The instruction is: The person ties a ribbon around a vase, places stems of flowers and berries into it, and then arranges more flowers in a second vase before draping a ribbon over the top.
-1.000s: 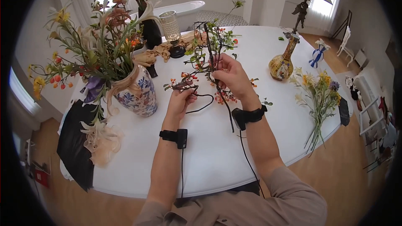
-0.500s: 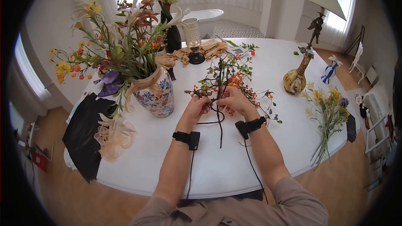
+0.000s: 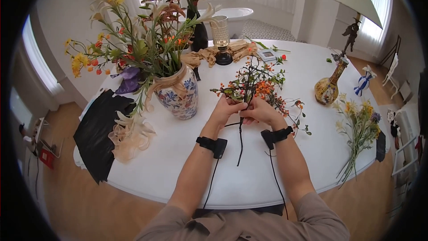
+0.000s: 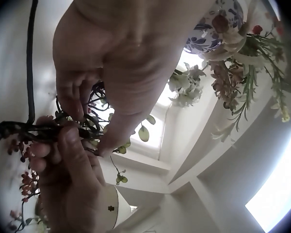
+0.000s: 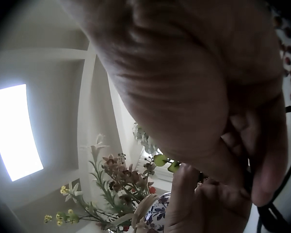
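Both hands meet at the gathered dark stems of artificial berry branches (image 3: 265,88), which bear orange-red berries and small green leaves. My left hand (image 3: 223,110) pinches the stems from the left, thumb pointing inward. From the other side my right hand (image 3: 265,112) grips the same stems between thumb and fingers. In the left wrist view, the right thumb presses along the dark stem bundle (image 4: 43,131), the left fingers bent just above it. One long stem end (image 3: 240,147) hangs below the hands toward the near table edge. The hands partly hide the grip point.
Left of the hands stands a blue-floral vase (image 3: 178,98) full of artificial flowers. A glass candle holder (image 3: 220,35) stands behind. To the right are a yellow long-necked vase (image 3: 327,90) and a loose flower bunch (image 3: 356,129). Black sheeting (image 3: 100,138) covers the table's left edge.
The right hand has come down from high on the stems to beside the left hand, and the branches have lowered with it. The head view has shifted left.
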